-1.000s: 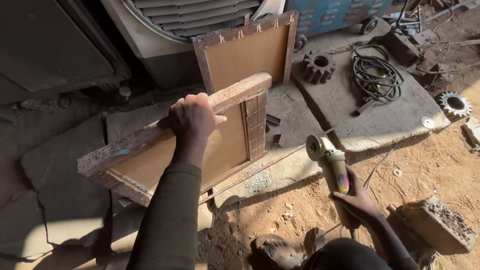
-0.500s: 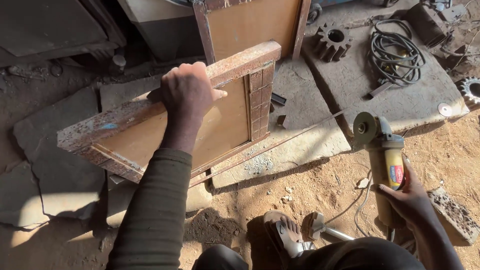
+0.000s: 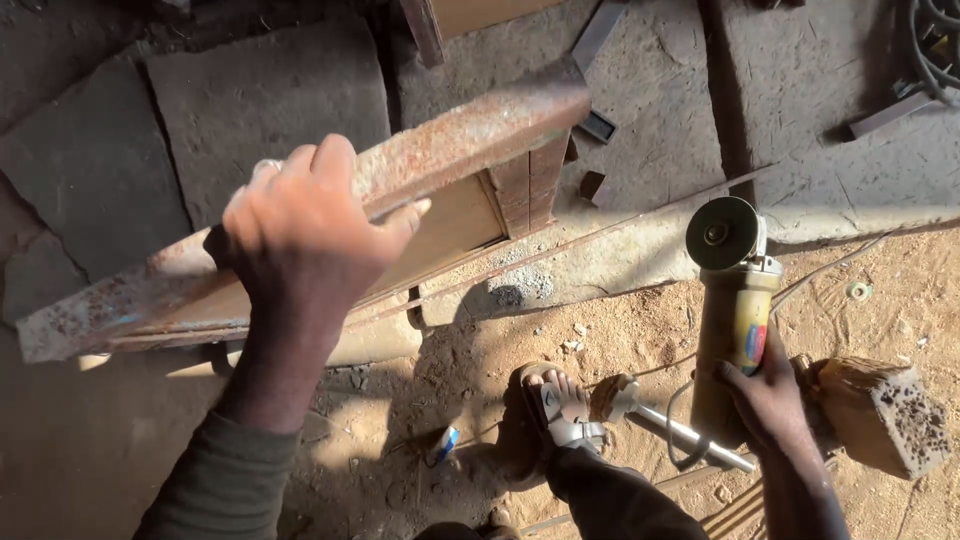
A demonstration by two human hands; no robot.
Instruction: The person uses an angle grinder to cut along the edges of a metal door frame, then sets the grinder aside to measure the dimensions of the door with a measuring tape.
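Left hand: fingers curled tight over the top rail of a rusty metal frame, thumb hidden behind the rail. Frame stands tilted on the stone slabs, w/ a brown board panel inside it; its lower edge is mostly hidden by the hand and forearm. Right hand: fingers wrapped round the rear of an angle grinder, fingertips out of sight under the body, disc end pointing at the slab edge, just short of it. Grinder cord trails over the sandy ground, partly lost in shadow. A hammer lies by the sandalled foot, handle end hidden behind the wrist. Pitted block just beside the right hand. Another frame at the top edge, cut off.
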